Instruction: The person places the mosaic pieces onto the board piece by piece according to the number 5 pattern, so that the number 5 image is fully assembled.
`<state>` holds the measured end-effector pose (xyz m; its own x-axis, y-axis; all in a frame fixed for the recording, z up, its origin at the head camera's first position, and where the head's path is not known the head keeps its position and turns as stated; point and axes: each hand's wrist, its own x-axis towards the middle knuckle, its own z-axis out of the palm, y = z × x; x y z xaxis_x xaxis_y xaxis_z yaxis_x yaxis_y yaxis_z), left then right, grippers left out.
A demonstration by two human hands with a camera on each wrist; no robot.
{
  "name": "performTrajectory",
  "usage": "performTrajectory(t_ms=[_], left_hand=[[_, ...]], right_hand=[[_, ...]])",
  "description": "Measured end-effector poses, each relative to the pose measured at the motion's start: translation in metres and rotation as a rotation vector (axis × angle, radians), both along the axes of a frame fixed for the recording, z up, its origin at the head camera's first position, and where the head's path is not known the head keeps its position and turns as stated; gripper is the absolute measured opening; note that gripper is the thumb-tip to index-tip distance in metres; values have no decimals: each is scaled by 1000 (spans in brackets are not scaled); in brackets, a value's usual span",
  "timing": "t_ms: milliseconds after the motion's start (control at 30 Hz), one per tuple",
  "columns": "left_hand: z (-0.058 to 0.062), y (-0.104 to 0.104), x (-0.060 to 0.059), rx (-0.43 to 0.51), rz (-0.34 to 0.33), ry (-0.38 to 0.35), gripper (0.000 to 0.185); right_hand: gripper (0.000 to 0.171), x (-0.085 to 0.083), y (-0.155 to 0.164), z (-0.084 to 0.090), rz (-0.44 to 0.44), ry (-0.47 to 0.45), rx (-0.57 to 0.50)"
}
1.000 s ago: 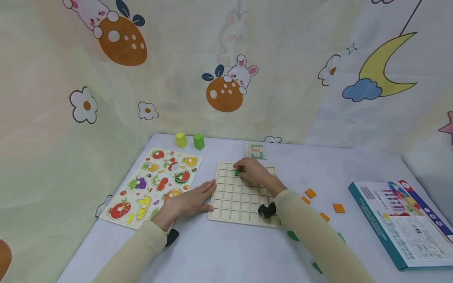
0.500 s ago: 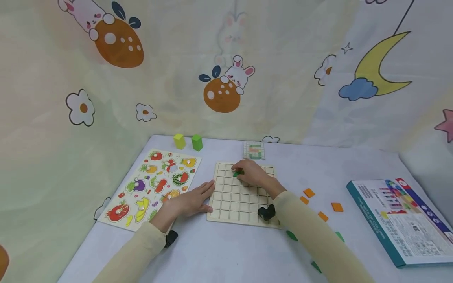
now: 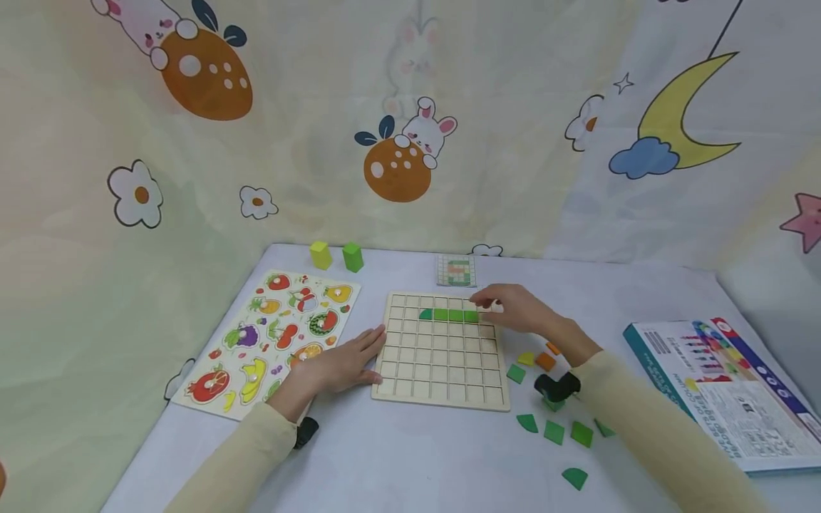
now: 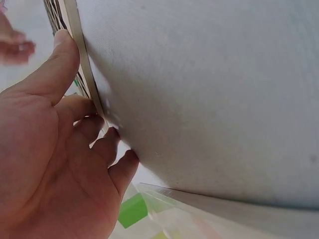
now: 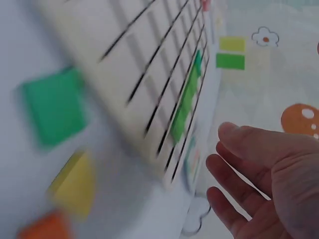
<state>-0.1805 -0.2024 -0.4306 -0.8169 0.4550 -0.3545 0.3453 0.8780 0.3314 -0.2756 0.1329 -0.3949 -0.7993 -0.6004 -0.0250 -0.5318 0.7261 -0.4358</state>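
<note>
A wooden grid board lies flat on the white table. Along its second row from the back runs a line of green square tiles, with a darker green rounded tile at the left end. My left hand rests against the board's left edge, thumb and fingertips touching the rim in the left wrist view. Over the back right corner is my right hand, overlapping the board there. In the right wrist view its fingers are loosely bent, with nothing between them.
Loose green tiles, a yellow tile and orange tiles lie right of the board. A fruit puzzle lies left. Behind are a pattern card, a yellow block and a green block. A printed box lies far right.
My right hand has left the rounded green tile and moved right to the board's back right corner, uncovering the green row. My left hand stays at the board's edge.
</note>
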Motion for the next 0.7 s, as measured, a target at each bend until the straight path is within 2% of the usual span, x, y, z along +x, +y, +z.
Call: performTrajectory(t_ms=[200, 333, 467, 700], left_hand=[[1, -2, -1, -15, 11, -4, 85], [0, -3, -1, -11, 5, -2, 85], [0, -3, -1, -3, -10, -1, 85], [-2, -1, -2, 7, -19, -1, 85]], right_hand=[[38, 17, 68, -12, -46, -84, 80], [39, 25, 100, -25, -49, -75, 90], [37, 32, 116, -33, -39, -20, 80], [33, 37, 126, -41, -68, 46, 21]])
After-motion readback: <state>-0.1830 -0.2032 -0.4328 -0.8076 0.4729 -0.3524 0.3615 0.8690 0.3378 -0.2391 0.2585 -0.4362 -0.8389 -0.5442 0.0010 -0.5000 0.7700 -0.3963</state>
